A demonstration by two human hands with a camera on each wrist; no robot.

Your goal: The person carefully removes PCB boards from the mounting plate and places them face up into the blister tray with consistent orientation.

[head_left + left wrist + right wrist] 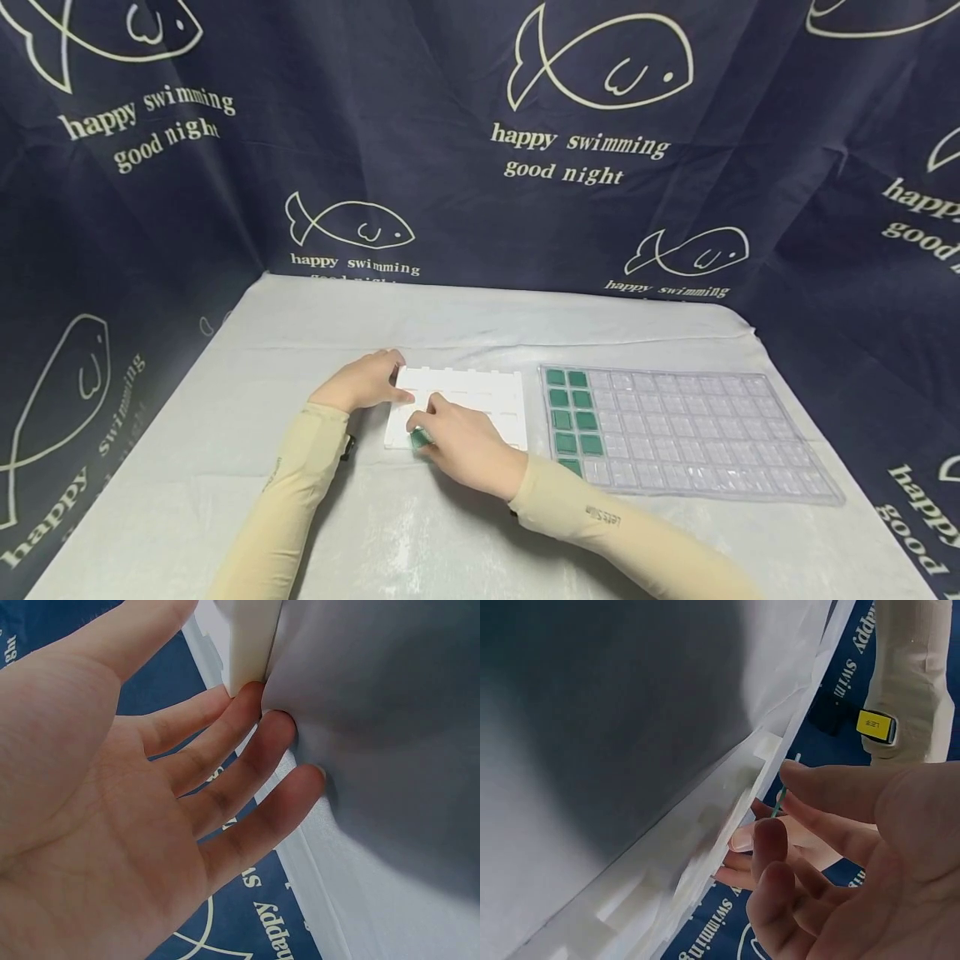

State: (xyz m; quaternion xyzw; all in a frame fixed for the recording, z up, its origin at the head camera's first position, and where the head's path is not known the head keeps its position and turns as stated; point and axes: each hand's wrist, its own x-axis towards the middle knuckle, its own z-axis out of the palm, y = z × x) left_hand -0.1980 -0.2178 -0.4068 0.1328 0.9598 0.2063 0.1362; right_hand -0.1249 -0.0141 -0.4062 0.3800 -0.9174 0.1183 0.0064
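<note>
A flat white board [457,382] with raised strips and small tabs along its far edge lies on the table. At its left side, my left hand [367,383] holds the board, thumb over the top and fingertips against its side edge [251,645]. My right hand [468,442] is above the board's near left part and pinches a thin green tile [420,437] between thumb and fingers. In the right wrist view the tile [778,802] appears edge-on, tilted over the board. My right hand hides part of the board.
Right of the board lies a clear compartment tray [697,425]. Green tiles [558,398] sit in its two leftmost columns; the other compartments look clear. A pale cloth [375,533] covers the table, and dark blue curtains [465,100] with fish prints hang behind and at both sides.
</note>
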